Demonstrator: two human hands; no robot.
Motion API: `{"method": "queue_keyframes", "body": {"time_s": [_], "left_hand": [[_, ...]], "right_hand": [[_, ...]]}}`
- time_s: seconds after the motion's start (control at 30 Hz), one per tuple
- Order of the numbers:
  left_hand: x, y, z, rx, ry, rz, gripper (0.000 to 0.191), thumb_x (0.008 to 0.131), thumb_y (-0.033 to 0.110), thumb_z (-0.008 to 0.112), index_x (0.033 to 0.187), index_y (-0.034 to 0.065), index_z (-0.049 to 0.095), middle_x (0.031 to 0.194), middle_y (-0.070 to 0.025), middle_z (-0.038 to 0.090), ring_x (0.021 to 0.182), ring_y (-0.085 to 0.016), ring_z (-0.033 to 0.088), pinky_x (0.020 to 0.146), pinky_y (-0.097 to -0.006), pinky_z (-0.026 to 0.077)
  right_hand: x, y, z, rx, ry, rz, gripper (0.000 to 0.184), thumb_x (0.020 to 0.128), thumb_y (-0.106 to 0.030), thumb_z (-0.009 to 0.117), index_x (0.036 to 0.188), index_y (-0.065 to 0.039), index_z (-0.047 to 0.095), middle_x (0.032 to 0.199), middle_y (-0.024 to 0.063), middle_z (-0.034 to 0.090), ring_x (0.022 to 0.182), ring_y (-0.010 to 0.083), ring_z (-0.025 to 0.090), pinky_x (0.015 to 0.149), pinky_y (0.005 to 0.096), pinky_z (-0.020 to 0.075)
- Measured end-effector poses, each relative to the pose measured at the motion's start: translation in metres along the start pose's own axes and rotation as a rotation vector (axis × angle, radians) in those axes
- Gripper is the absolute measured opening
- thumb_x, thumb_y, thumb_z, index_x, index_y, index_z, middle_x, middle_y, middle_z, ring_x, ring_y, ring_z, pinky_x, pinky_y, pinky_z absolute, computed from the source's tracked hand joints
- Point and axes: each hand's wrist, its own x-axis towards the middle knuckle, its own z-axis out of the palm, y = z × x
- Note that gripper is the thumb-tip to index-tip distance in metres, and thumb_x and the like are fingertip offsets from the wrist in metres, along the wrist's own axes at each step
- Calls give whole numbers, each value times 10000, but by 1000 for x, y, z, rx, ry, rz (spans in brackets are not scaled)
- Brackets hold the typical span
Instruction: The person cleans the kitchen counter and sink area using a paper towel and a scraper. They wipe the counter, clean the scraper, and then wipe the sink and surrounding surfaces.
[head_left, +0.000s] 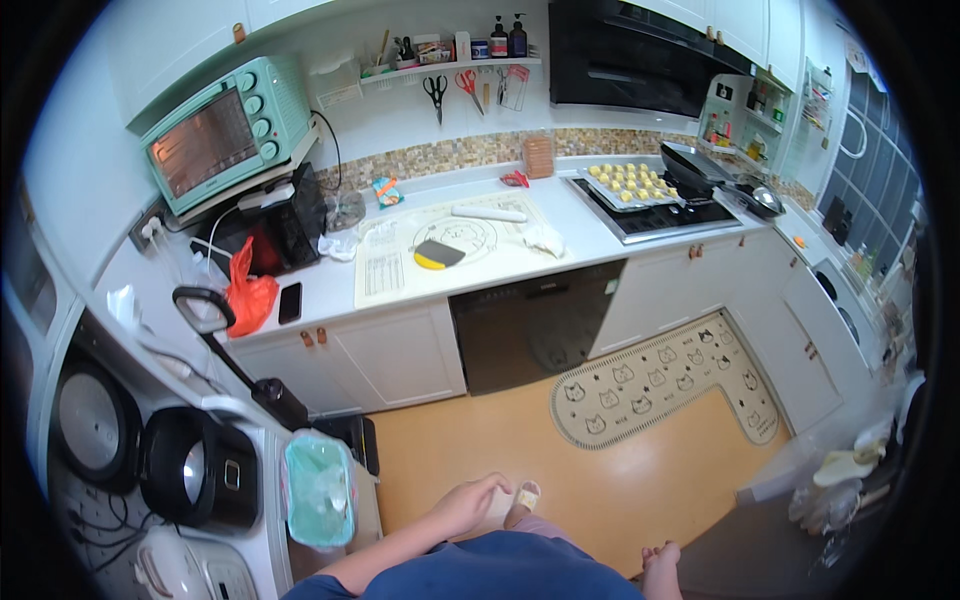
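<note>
My left hand (469, 504) hangs loosely curled over the wooden floor, nothing visible in it, to the right of a bin (351, 487) with a green liner (306, 491). Low at the right, my right hand (661, 559) is partly in view with bent fingers; whether it holds anything is unclear. Before me, a printed pastry mat (382, 240) lies on the white counter (337, 281). On it rest a dough scraper (441, 255) with a yellow edge, a pale rolling pin (488, 214) and a crumpled whitish item (545, 241).
A tray of small yellow dough pieces (628, 182) sits on the cooktop (664, 217), beside a dark pan (694, 166). A mint toaster oven (225, 135), red plastic bag (250, 296) and phone (290, 303) are left. An open rice cooker (199, 472) stands lower left. A cat-print mat (637, 386) covers some floor.
</note>
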Motion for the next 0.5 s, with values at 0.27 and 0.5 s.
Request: {"method": "queue_keyframes", "body": {"time_s": [0.27,0.5], "left_hand": [[120,-46,-102,-23,354,-208,175,937,43,457,981,50,626,719,-80,558,648,-166,529,637,-288,439],[219,-94,-177,-33,316,-388,171,910,40,469,958,30,632,751,-121,644,668,-208,618,642,-329,481]], "right_hand": [[-103,-73,303,-314,-443,-378,300,911,-102,541,1207,-97,488,1002,61,569,770,165,566,632,296,509],[-227,-48,528,-743,-1009,-1087,175,879,-72,625,1049,-32,615,980,99,634,844,188,638,680,310,535]]}}
